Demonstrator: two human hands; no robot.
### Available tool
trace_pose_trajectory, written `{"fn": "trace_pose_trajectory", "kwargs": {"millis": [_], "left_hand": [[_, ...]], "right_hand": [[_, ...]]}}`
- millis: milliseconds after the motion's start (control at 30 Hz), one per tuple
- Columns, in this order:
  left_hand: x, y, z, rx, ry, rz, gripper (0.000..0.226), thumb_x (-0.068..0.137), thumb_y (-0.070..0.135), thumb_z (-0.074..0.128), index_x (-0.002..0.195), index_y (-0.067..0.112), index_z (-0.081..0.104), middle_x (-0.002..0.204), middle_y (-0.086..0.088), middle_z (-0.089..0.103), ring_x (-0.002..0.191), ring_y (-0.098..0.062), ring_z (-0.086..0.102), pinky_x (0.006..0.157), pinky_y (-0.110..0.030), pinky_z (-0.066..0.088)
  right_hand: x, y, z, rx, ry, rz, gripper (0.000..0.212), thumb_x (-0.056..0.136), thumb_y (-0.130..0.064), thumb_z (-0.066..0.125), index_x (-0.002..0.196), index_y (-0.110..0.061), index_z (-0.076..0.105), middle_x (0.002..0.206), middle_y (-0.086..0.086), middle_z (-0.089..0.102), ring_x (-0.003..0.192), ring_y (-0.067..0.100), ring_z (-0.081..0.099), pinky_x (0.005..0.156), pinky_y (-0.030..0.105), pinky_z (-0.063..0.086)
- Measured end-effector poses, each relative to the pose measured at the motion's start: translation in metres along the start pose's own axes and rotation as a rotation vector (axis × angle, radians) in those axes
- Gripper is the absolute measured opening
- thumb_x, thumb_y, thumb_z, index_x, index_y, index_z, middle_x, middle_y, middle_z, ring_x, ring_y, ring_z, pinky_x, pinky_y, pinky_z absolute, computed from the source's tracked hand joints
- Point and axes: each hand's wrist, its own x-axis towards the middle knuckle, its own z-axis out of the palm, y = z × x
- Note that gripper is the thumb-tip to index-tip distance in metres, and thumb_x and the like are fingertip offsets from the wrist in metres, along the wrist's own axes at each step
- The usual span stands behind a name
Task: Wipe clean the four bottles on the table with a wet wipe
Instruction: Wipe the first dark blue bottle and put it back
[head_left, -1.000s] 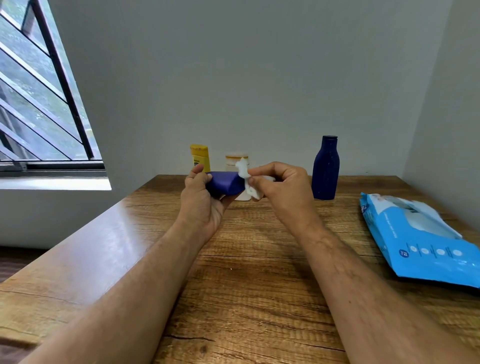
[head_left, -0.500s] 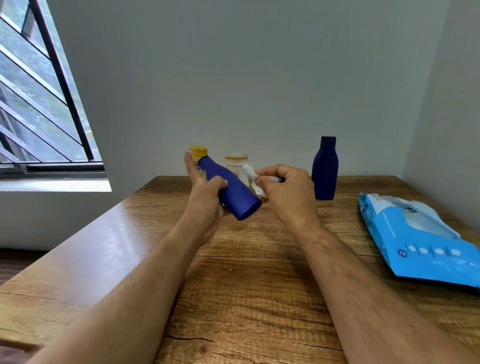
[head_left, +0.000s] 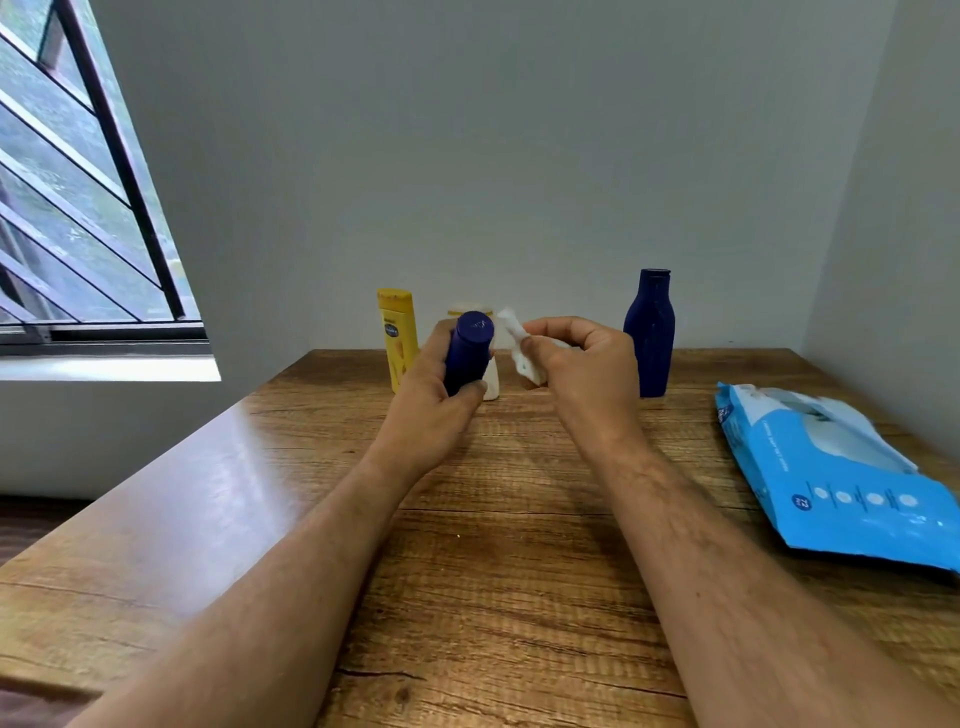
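Dark blue plastic fills the left hand (head_left: 434, 410): its fingers and thumb curl round a small blue bottle (head_left: 466, 351), held above the worktop (head_left: 493, 545) with its flat end turned toward the camera. Just to the right, the right hand (head_left: 587, 384) pinches a crumpled white wet wipe (head_left: 519, 345) between thumb and fingertips, close to the held bottle but apart from it. At the far edge by the wall stand three more bottles: a yellow bottle (head_left: 399, 338) on the left, a white bottle (head_left: 491, 379) mostly hidden behind the hands, and a tall dark blue bottle (head_left: 649, 332) to the right. A light blue wipes pack (head_left: 831, 478) lies flat on the right side of the worktop. A barred window (head_left: 78, 208) is on the left.
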Motion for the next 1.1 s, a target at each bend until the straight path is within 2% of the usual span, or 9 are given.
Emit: {"fn": "trace_pose_trajectory", "kwargs": {"millis": [67,167,367,500,567,667,767,833,1100], "left_hand": [[0.002,-0.007,0.0,0.02,0.01,-0.007,0.049,0.093,0.004,0.063,0.119,0.042,0.045,0.115,-0.003,0.063,0.105,-0.018,0.058,0.087,-0.021,0.046],[0.003,-0.012,0.0,0.059,0.031,-0.018,0.046,0.094,0.009,0.065,0.119,0.041,0.044,0.11,0.006,0.06,0.102,-0.011,0.058,0.081,-0.015,0.041],[0.003,-0.022,-0.001,0.187,0.053,-0.046,0.047,0.091,0.003,0.063,0.12,0.039,0.053,0.108,0.013,0.061,0.1,-0.006,0.058,0.086,-0.023,0.047],[0.003,-0.02,-0.003,0.206,0.001,-0.05,0.055,0.091,-0.002,0.062,0.1,0.051,0.051,0.107,0.015,0.062,0.095,0.013,0.057,0.076,0.0,0.042],[0.004,-0.023,-0.005,0.234,-0.012,-0.052,0.051,0.092,-0.001,0.062,0.101,0.048,0.052,0.109,0.013,0.063,0.096,0.01,0.057,0.073,0.001,0.04],[0.006,-0.027,-0.006,0.27,-0.002,-0.065,0.043,0.092,0.001,0.063,0.114,0.037,0.057,0.117,0.01,0.062,0.104,-0.001,0.057,0.085,-0.006,0.04],[0.008,-0.03,-0.007,0.329,-0.02,-0.032,0.053,0.089,0.004,0.065,0.132,0.033,0.054,0.122,0.008,0.062,0.115,-0.016,0.057,0.102,-0.041,0.048],[0.007,-0.029,-0.01,0.376,-0.031,-0.025,0.056,0.089,0.006,0.066,0.135,0.033,0.051,0.122,0.006,0.06,0.115,-0.019,0.056,0.103,-0.05,0.047],[0.005,-0.023,-0.01,0.338,-0.048,-0.027,0.056,0.087,0.0,0.066,0.127,0.035,0.051,0.116,0.006,0.055,0.108,-0.018,0.052,0.099,-0.04,0.043]], "right_hand": [[-0.001,-0.001,0.0,-0.01,0.033,-0.037,0.009,0.086,-0.011,0.073,0.088,-0.019,0.075,0.082,-0.008,0.072,0.071,-0.001,0.068,0.056,0.012,0.051],[-0.002,-0.006,-0.002,-0.014,0.067,-0.128,0.01,0.086,-0.011,0.072,0.089,-0.02,0.074,0.08,-0.011,0.071,0.074,0.002,0.068,0.059,0.014,0.053],[-0.012,-0.005,0.003,-0.238,-0.166,-0.32,0.012,0.083,-0.011,0.074,0.088,-0.022,0.077,0.091,-0.011,0.068,0.082,0.001,0.064,0.066,0.012,0.051],[-0.013,0.0,0.005,-0.37,-0.217,-0.361,0.01,0.084,-0.018,0.076,0.09,-0.026,0.076,0.093,-0.013,0.065,0.09,-0.004,0.059,0.072,0.005,0.047],[-0.013,0.001,0.005,-0.371,-0.224,-0.339,0.01,0.084,-0.019,0.076,0.091,-0.026,0.077,0.094,-0.012,0.065,0.092,-0.004,0.058,0.072,0.006,0.046],[-0.012,-0.001,0.006,-0.265,-0.21,-0.215,0.011,0.084,-0.017,0.077,0.091,-0.024,0.078,0.094,-0.01,0.069,0.086,0.001,0.063,0.07,0.012,0.052],[-0.012,-0.002,0.008,-0.19,-0.208,-0.095,0.008,0.084,-0.017,0.077,0.088,-0.024,0.078,0.087,-0.009,0.072,0.077,0.005,0.067,0.068,0.023,0.059],[-0.011,-0.003,0.007,-0.15,-0.211,-0.019,0.009,0.083,-0.017,0.078,0.082,-0.026,0.076,0.081,-0.008,0.073,0.071,0.006,0.066,0.064,0.026,0.06],[-0.003,0.001,0.004,-0.057,-0.048,0.103,0.009,0.089,-0.015,0.072,0.097,-0.013,0.074,0.088,0.001,0.072,0.055,0.006,0.063,0.051,0.018,0.053]]}}
